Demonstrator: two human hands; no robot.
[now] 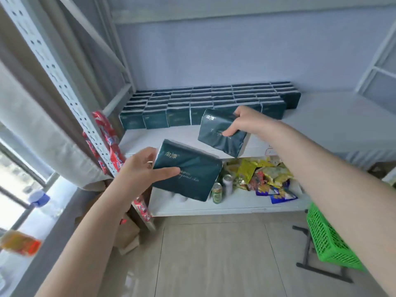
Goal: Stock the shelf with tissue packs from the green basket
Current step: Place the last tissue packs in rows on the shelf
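You are in the putting-away step; your left hand point(137, 170) grips one dark tissue pack point(188, 170), and your right hand point(242, 123) pinches another pack point(220, 133) over the shelf point(321, 129); next, set each beside the stocked rows point(203, 103); the green basket point(327, 239) waits low right.

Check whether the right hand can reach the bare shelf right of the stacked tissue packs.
Probably yes: the right hand, gripping a tissue pack, hovers over the shelf, and nothing stands between it and the bare space beside the stacked packs.
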